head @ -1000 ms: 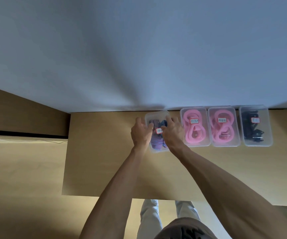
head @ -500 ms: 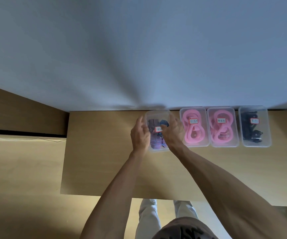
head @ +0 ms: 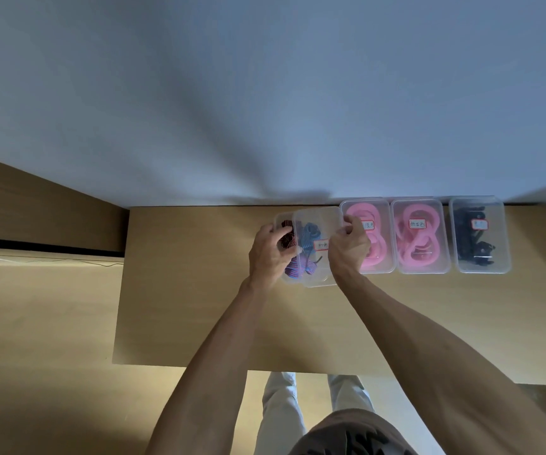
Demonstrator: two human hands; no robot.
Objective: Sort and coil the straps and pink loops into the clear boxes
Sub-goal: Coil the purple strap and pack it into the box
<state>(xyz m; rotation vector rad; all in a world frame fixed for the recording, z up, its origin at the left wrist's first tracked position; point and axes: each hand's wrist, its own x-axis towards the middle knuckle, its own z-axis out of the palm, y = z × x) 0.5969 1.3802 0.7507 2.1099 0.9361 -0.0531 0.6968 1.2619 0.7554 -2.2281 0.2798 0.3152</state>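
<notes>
**Lid half off the strap box: risks of a slip or a spill**

The leftmost clear box (head: 309, 277) is taken as the landmark; it stands on the bench (head: 199, 290) at the left end of a row of four along the far edge.

At its left side, the left hand (head: 270, 254) is curled round the box wall, the grip clamped on it. Inside, red and blue straps (head: 297, 254) are seen, loosely bunched rather than neatly coiled. Over the box, a clear lid (head: 317, 231) with a label is shifted toward the right and appears lifted. At the right side, the right hand (head: 347, 247) is closed on the lid's edge, fingers pinched together on it.

Just right of the landmark stand two boxes of pink loops (head: 368, 236) (head: 419, 238), lidded, then farther right a box of black straps (head: 476, 236).

Several things could go wrong. The thin lid could spring out of the pinch if it is flexed. The light box could be tilted by the left hand, so that straps are spilled. The neighbouring pink-loop box, almost touching the right hand, could be knocked out of line. Loose strap ends could be caught under the lid.
</notes>
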